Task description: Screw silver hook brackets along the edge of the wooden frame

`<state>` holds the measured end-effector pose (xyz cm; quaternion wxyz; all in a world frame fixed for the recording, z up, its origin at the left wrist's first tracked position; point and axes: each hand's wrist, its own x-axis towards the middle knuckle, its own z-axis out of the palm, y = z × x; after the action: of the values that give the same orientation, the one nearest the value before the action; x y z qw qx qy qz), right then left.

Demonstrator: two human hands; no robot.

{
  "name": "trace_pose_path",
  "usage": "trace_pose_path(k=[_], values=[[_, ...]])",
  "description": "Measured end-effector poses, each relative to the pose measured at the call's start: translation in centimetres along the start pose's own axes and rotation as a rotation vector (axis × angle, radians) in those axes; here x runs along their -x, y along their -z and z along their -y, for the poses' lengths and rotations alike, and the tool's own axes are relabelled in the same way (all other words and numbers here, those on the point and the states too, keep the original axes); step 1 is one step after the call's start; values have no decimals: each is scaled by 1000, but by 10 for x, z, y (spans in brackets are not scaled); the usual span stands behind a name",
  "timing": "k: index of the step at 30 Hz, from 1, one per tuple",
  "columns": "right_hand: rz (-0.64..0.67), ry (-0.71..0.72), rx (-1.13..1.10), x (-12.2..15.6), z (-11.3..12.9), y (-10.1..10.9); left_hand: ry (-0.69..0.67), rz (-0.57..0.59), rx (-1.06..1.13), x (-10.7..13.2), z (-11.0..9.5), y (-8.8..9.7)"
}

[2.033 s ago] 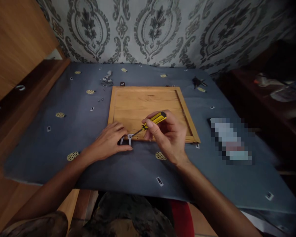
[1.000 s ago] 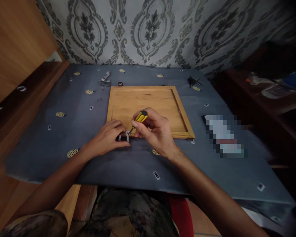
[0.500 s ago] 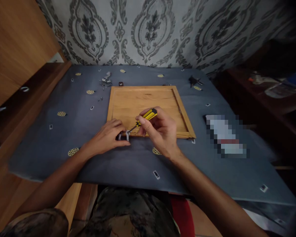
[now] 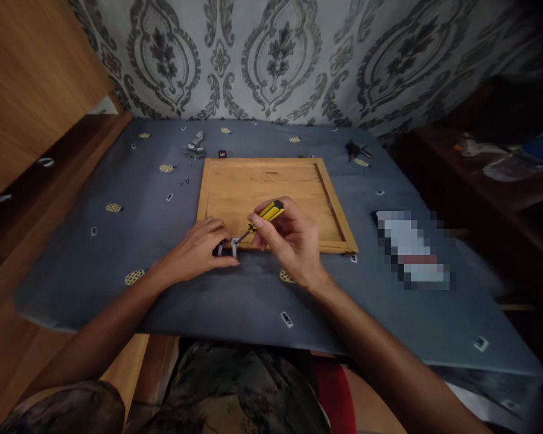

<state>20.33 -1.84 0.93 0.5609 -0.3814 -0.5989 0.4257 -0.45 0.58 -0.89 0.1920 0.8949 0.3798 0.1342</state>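
A framed wooden panel (image 4: 262,187), like a small cabinet door, lies flat on the cloth-covered table. At its near left edge sits a metal hinge (image 4: 234,248), its arm jutting toward me. My left hand (image 4: 206,250) is closed round the hinge and the panel's corner, thumb below and fingers above. In my right hand (image 4: 294,241) is a yellow and black screwdriver (image 4: 269,214), gripped by its handle between thumb and fingers. The shaft slants down left, and its tip meets the hinge. Whether a screw is under the tip is too small to tell.
Loose metal hinges (image 4: 195,146) and small screws (image 4: 184,181) lie at the back left. Behind the panel is a small dark square object (image 4: 222,154). A black tool-like item (image 4: 355,149) rests at the back right. A blurred-out phone-like object (image 4: 411,247) lies to the right.
My right hand and the screwdriver handle have shifted slightly left and down, the tip staying at the hinge. My left hand has hardly moved.
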Motion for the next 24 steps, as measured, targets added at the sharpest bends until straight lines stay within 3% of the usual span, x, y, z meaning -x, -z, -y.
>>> trace_pose_path(k=[7,16,24], values=[[68,13,33,0,-1,0,-1,27,-2,0,1,-1],[269,16,139,-19,6,5,-15,-22,36,1,4,-5],[172,-41,56,-23,1,-8,-24,-16,41,1,4,-4]])
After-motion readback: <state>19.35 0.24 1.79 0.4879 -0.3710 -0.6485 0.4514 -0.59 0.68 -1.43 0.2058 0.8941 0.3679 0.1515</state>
